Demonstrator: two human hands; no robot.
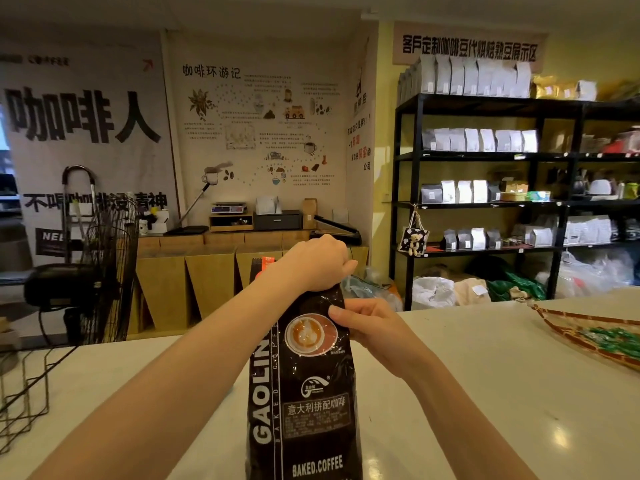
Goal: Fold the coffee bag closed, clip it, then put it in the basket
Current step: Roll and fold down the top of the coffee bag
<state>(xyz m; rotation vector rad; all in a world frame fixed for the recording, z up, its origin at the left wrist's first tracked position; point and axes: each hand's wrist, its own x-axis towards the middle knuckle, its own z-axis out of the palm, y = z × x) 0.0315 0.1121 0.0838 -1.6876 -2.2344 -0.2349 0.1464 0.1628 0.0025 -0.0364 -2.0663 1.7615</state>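
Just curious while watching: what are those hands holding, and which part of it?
Both hold the coffee bag: the left hand grips its top, and the right hand holds its upper right edge.

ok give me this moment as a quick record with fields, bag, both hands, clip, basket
bag: tall dark glossy coffee bag, upright on the pale counter
left hand: left hand closed over the bag's top
right hand: right hand gripping the bag's upper right side, thumb on the front
clip: an orange piece shows behind the left wrist; cannot tell if it is the clip
basket: shallow woven basket at the counter's right edge, green items inside
stage: bag not yet in basket
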